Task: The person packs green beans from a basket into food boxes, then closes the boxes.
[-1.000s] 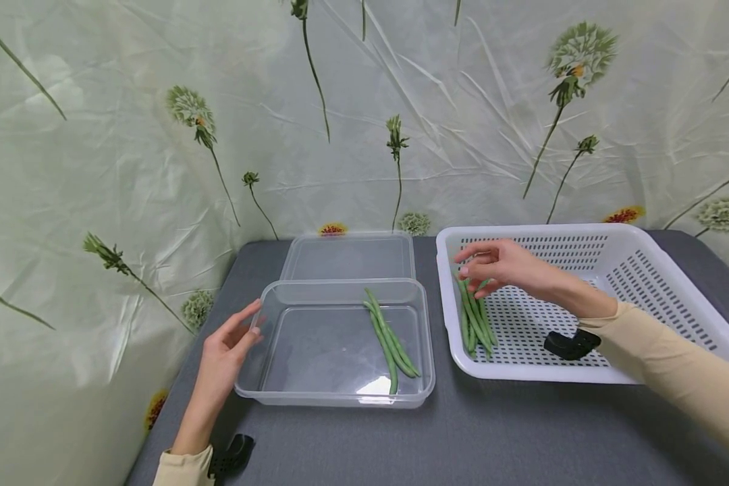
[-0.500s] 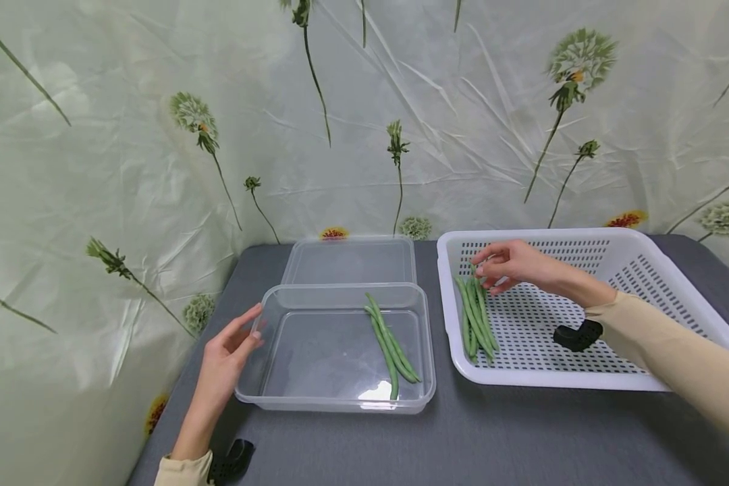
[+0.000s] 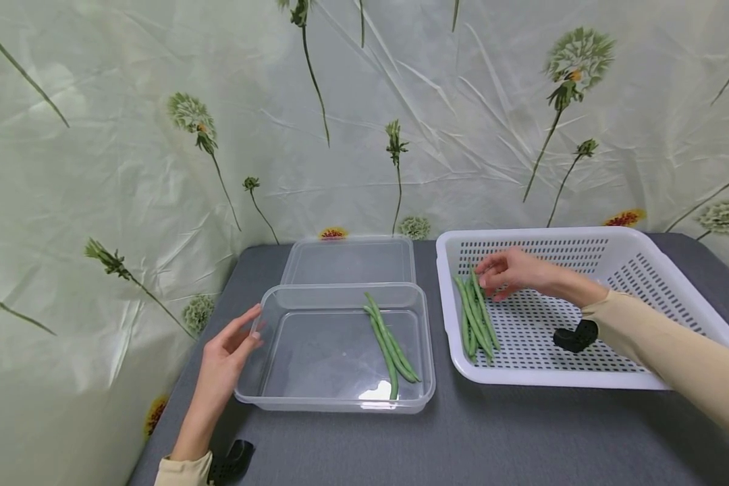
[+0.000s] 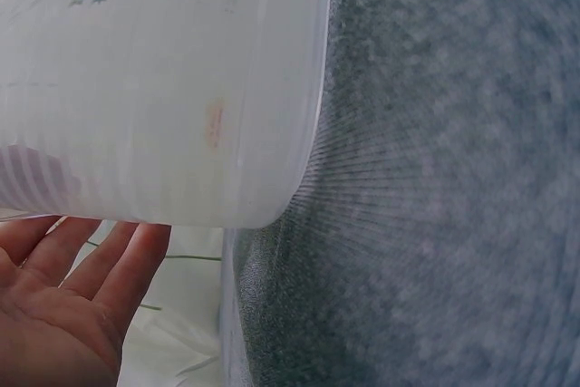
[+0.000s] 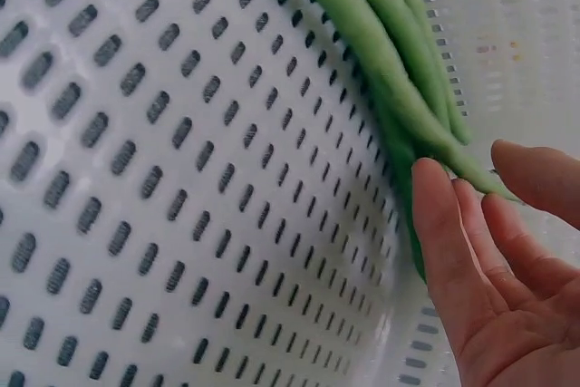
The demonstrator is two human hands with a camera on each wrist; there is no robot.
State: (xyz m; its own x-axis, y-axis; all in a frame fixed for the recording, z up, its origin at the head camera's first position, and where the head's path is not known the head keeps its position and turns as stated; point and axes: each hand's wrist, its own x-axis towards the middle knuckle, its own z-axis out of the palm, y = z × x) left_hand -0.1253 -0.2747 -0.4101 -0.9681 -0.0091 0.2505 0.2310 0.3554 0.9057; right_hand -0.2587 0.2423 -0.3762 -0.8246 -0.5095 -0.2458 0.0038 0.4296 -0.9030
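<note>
In the head view, my left hand [image 3: 221,358] is at the left wall of a clear plastic container [image 3: 334,406]. Its extended fingers [image 4: 131,269] meet the outer wall in the left wrist view. Several green beans [image 3: 391,341] lie inside that container, toward its right side. My right hand [image 3: 513,273] is down in a white perforated basket [image 3: 553,378], beside a small pile of green beans [image 3: 475,320]. In the right wrist view, one bean's thin end [image 5: 480,178] runs between thumb and fingers, which stand apart around it.
A clear lid [image 3: 352,262] lies behind the container. Container and basket stand side by side on a grey cloth-covered table [image 3: 437,445], with a narrow gap between them. A flower-printed sheet [image 3: 340,182] hangs behind the table.
My right hand first shifted slightly right, then came lower against the bean pile in the basket. The left hand has stayed at the container's wall.
</note>
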